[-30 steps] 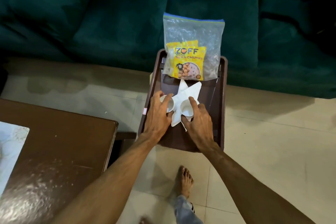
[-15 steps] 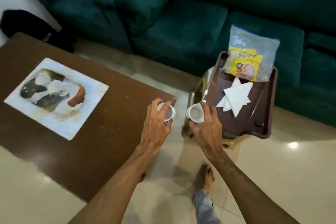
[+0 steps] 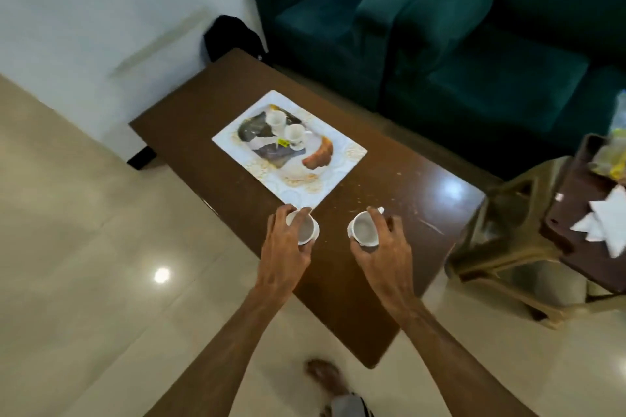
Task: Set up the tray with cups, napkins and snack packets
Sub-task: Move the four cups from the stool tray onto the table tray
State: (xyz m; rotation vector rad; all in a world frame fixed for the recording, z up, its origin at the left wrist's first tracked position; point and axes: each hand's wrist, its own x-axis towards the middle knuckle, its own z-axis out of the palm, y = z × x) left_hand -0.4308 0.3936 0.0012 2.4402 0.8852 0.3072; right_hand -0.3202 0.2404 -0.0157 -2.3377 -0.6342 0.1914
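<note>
Each hand carries one small white cup over the near end of the brown coffee table (image 3: 389, 179): the left cup (image 3: 305, 228) sits in the curled fingers of the left hand (image 3: 284, 247), the right cup (image 3: 364, 230) in the clasp of the right hand (image 3: 382, 252), both held by the rim and side wall from above. They look like glazed ceramic, so I judge them light, stiff, smooth enough to slip and liable to chip if knocked together; a hold around the body is safer than a pinch on the lip. Both stand roughly upright, mouths opening up toward the camera, the right one tipped slightly leftward. Two more white cups (image 3: 286, 127) stand on the printed placemat (image 3: 342, 162) farther along the table. The dark brown tray (image 3: 576, 193), with white napkins (image 3: 609, 220) and a snack bag (image 3: 614, 156), rests on a stool at the right edge, well apart from the hands.
</note>
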